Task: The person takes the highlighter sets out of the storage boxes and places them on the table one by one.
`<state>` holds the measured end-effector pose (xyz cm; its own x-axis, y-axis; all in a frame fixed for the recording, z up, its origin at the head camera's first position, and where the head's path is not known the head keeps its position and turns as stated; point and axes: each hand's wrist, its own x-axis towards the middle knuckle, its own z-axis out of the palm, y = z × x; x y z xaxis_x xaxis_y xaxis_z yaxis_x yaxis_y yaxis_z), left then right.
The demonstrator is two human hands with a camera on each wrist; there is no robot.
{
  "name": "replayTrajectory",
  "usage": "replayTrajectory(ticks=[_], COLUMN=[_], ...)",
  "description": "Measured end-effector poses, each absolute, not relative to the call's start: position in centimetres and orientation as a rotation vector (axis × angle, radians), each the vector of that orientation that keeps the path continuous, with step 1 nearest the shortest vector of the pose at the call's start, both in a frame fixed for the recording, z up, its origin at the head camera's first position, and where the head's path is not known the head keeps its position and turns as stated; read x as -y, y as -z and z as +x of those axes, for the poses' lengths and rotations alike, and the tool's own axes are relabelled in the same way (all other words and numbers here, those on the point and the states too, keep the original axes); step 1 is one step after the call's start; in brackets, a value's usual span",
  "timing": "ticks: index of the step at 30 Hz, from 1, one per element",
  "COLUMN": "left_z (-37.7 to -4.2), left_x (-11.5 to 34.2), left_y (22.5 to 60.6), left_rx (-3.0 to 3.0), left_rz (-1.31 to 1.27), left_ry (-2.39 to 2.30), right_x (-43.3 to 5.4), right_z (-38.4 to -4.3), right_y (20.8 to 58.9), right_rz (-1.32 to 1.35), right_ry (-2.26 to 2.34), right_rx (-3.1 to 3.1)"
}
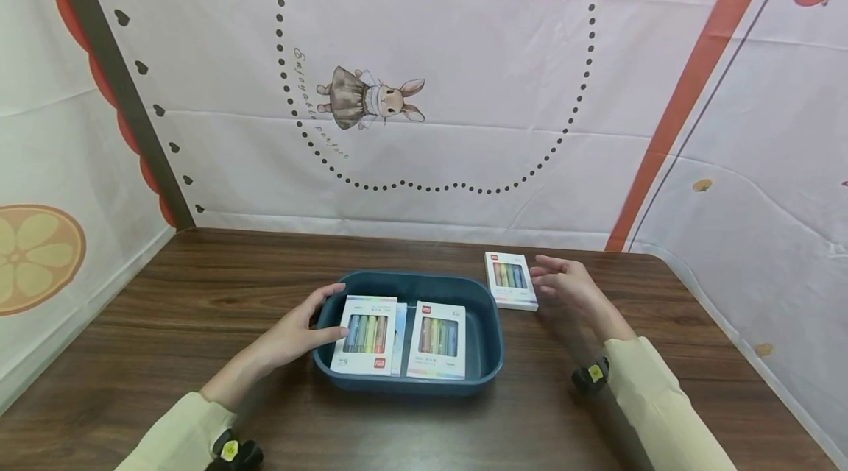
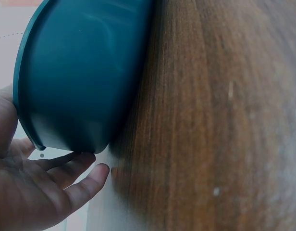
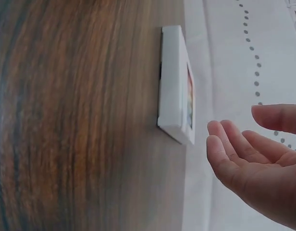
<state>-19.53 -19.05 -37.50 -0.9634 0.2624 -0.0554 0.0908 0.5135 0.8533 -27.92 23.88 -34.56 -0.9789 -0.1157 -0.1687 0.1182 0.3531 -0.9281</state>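
A dark teal plastic basin [image 1: 486, 331] stands on the table. My left hand [image 1: 308, 324] grips its left end, thumb over the rim and fingers along the outer wall, as the left wrist view shows [image 2: 47, 187]. Inside the basin lie two white crayon boxes, a left one [image 1: 366, 364] under my thumb tip and a right one [image 1: 437, 366], with coloured sticks in their windows. Another crayon box [image 1: 510, 276] lies flat on the table behind the basin's right end. Close to its right side, my right hand [image 1: 566, 283] holds nothing, fingers loosely bent and apart from the box [image 3: 172, 77].
Between the two boxes in the basin, a pale blue flat item [image 1: 400, 335] shows partly. The brown wood-grain table [image 1: 265, 272] meets a printed white cloth [image 1: 450, 125] at the back and both sides. Each sleeve bears a dark wrist camera [image 1: 589, 377].
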Motion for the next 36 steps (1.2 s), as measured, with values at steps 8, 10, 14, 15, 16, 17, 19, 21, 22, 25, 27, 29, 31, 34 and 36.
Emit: replayTrajectory(ticks=[8,10,14,15,16,17,19,21,22,25,27,29,31,34,36], left_z=[-19.5,-19.5,-19.5,-19.5,-19.5,-19.5,-19.5,-19.5,-19.5,-19.5,-19.5,-19.5,-19.5,-19.5,-19.5], left_x=[19.1,19.1,19.1,19.1,19.1,19.1,19.1,19.1,19.1,19.1,19.1,19.1,19.1,19.1,19.1], left_y=[37.4,37.4,37.4,37.4,37.4,37.4,37.4,37.4,37.4,37.5,37.4,37.4,37.5,37.5,37.5], left_rx=[-2.558,-2.556,-2.554,-2.554,-2.552,-2.551,-2.551,-2.549,-2.547,-2.545,-2.543,-2.546,-2.548,-2.55,-2.55], left_rz=[0.305,0.311,0.311,0.31,0.307,0.305,0.302,0.303,0.303,0.304,0.304,0.303,0.303,0.307,0.306], left_ry=[-1.442,-1.442,-1.442,-1.441,-1.442,-1.443,-1.444,-1.448,-1.451,-1.454,-1.455,-1.453,-1.452,-1.45,-1.451], right_x=[-23.1,-22.9,-22.3,-22.1,-21.9,-21.7,-21.3,-20.9,-20.8,-20.3,-20.0,-19.7,-19.4,-19.0,-18.7], right_z=[-27.2,-26.9,-26.6,-26.4,-26.3,-26.2,-26.0,-25.8,-25.7,-25.4,-25.3,-25.1,-24.9,-24.7,-24.5], right_y=[33.7,33.4,32.9,32.7,32.5,32.4,32.1,31.9,31.8,31.7,31.6,31.5,31.5,31.4,31.4], right_rz=[-0.119,-0.167,-0.226,-0.233,-0.241,-0.242,-0.247,-0.262,-0.274,-0.3,-0.307,-0.308,-0.323,-0.367,-0.386], right_ry=[1.689,1.7,1.69,1.697,1.699,1.703,1.708,1.708,1.7,1.691,1.689,1.7,1.706,1.685,1.661], right_rx=[-2.369,-2.356,-2.35,-2.338,-2.328,-2.317,-2.304,-2.301,-2.306,-2.308,-2.301,-2.283,-2.272,-2.275,-2.284])
